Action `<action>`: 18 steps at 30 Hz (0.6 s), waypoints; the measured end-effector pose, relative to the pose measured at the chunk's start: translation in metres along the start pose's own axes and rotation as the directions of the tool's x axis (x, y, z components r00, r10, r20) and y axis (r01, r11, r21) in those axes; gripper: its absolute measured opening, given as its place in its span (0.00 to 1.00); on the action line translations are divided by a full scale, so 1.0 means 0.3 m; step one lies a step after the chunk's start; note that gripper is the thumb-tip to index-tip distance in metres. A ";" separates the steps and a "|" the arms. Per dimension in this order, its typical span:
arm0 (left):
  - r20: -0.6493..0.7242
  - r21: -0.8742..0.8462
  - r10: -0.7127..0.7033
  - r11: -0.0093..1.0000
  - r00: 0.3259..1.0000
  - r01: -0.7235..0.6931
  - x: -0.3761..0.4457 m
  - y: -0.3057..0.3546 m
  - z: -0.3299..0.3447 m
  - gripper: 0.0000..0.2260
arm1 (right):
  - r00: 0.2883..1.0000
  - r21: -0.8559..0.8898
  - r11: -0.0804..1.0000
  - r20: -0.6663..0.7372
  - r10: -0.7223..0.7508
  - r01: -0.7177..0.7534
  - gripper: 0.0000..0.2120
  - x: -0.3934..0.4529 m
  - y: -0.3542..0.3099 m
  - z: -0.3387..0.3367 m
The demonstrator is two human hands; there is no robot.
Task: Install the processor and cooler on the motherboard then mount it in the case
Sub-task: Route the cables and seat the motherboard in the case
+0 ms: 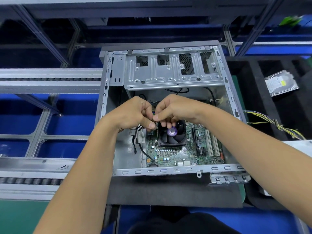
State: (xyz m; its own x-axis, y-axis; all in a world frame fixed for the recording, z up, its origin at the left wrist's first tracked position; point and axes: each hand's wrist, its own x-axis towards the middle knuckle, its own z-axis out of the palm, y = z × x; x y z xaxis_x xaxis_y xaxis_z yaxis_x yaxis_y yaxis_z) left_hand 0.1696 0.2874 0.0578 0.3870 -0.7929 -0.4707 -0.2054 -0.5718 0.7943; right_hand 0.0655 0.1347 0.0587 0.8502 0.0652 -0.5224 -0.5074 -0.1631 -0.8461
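The green motherboard (182,154) lies inside the open grey metal case (170,171). On it sits the black cooler fan (175,138) with a purple round label at its hub. Both hands meet just above the fan's far left corner. My left hand (135,114) has its fingers curled and pinches a thin black cable (137,128) that runs down past its palm. My right hand (172,110) pinches the same small thing between thumb and fingers. The cable's end is hidden by the fingertips.
The case's drive cage (170,71) spans its far half. Loose black cables (143,149) lie left of the board. A hard drive (280,84) rests in black foam at the right, beside a bundle of yellow wires (278,125). A roller conveyor rail (33,80) runs at the left.
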 end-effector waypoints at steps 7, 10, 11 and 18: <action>0.010 -0.075 0.004 0.997 1.000 -0.003 0.005 -0.009 0.002 0.09 | 0.997 -0.050 0.998 -0.071 -0.028 0.025 0.05 -0.001 -0.004 -0.003; -0.002 -0.120 0.013 0.993 1.000 -0.013 0.003 -0.008 0.000 0.07 | 0.961 -0.078 0.995 -0.265 -0.077 0.058 0.04 0.008 -0.003 -0.019; -0.007 -0.117 0.011 0.993 1.000 -0.012 0.002 -0.008 0.000 0.07 | 0.943 -0.086 0.994 -0.321 -0.088 0.063 0.05 0.010 -0.001 -0.026; -0.082 -0.130 -0.047 0.991 0.996 0.036 0.005 -0.010 0.013 0.07 | 0.928 -0.161 0.985 -0.355 -0.116 0.062 0.07 0.014 0.008 -0.026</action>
State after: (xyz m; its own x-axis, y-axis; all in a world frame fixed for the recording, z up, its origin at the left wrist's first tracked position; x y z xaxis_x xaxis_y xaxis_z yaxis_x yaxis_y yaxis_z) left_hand 0.1673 0.2873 0.0531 0.4684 -0.7451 -0.4748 -0.0723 -0.5680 0.8198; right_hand 0.0688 0.1269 0.0554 0.8976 -0.2696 -0.3487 -0.4244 -0.3155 -0.8487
